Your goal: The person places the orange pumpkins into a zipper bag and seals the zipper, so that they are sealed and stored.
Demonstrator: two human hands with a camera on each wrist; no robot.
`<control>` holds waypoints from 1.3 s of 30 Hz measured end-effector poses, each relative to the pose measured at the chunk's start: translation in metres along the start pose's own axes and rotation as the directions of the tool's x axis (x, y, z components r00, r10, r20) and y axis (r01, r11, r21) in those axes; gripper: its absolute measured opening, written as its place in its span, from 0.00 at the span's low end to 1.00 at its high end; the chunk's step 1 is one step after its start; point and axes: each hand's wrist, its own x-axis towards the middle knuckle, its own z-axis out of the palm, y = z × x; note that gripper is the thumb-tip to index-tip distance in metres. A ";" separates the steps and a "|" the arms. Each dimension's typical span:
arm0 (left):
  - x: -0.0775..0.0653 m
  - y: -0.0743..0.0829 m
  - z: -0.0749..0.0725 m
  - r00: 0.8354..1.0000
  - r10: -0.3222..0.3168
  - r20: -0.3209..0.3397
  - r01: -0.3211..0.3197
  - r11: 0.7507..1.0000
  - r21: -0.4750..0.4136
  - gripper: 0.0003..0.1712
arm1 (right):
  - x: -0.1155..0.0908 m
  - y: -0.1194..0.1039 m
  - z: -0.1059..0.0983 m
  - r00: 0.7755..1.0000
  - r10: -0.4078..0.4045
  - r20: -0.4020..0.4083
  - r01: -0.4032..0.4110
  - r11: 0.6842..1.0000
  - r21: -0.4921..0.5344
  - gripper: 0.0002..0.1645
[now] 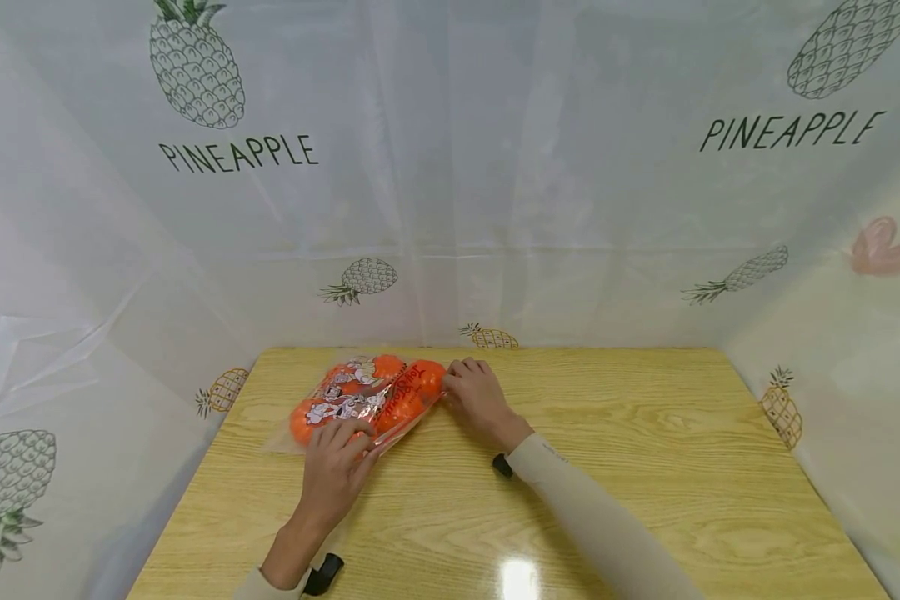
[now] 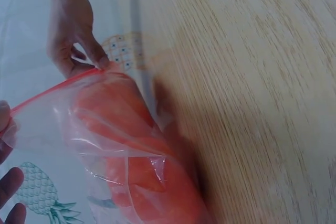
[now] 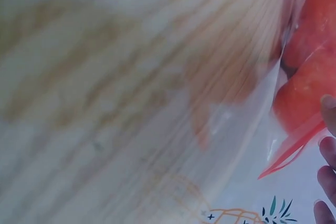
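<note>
A clear zip bag with cartoon figures and red lettering lies at the back left of the table. Inside it are several round orange-red fruits, seen through the film. My left hand pinches the near end of the bag's opening edge. The far end is pinched by my right hand between thumb and fingers. Between the two hands the red zip strip runs taut in the left wrist view. In the right wrist view, fingertips are right at this strip.
The wood-grain table extends to the right and toward me. A white sheet with pineapple prints hangs behind it and along both sides. Black straps show at both wrists.
</note>
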 end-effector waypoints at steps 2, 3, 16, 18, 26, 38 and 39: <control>0.000 0.000 0.000 1.000 0.001 -0.001 -0.001 1.000 -0.005 0.08 | 0.001 0.002 0.000 1.000 -0.004 0.000 0.004 1.000 -0.011 0.06; 0.000 0.000 0.000 1.000 0.003 -0.002 -0.003 1.000 -0.007 0.08 | 0.002 0.004 0.000 1.000 -0.005 -0.002 0.005 1.000 -0.013 0.06; 0.000 0.001 0.000 1.000 -0.004 -0.010 0.004 1.000 -0.022 0.25 | 0.006 0.025 0.003 1.000 0.013 0.006 -0.013 1.000 -0.016 0.05; 0.000 0.001 0.001 1.000 -0.003 -0.014 0.003 1.000 -0.017 0.28 | 0.007 0.028 0.003 0.999 0.024 0.028 -0.023 0.999 -0.024 0.04; -0.001 0.000 -0.001 1.000 -0.001 -0.020 0.000 1.000 -0.021 0.28 | 0.015 0.036 0.001 0.996 0.045 0.073 -0.042 0.998 -0.047 0.02; -0.002 -0.003 0.000 0.999 0.017 -0.043 -0.018 0.999 -0.029 0.26 | 0.022 0.048 -0.001 0.994 0.066 0.091 -0.058 0.995 -0.084 0.03; -0.001 -0.003 -0.001 0.999 0.015 -0.039 -0.016 0.999 -0.032 0.26 | 0.023 0.048 -0.001 0.993 0.069 0.093 -0.061 0.995 -0.082 0.03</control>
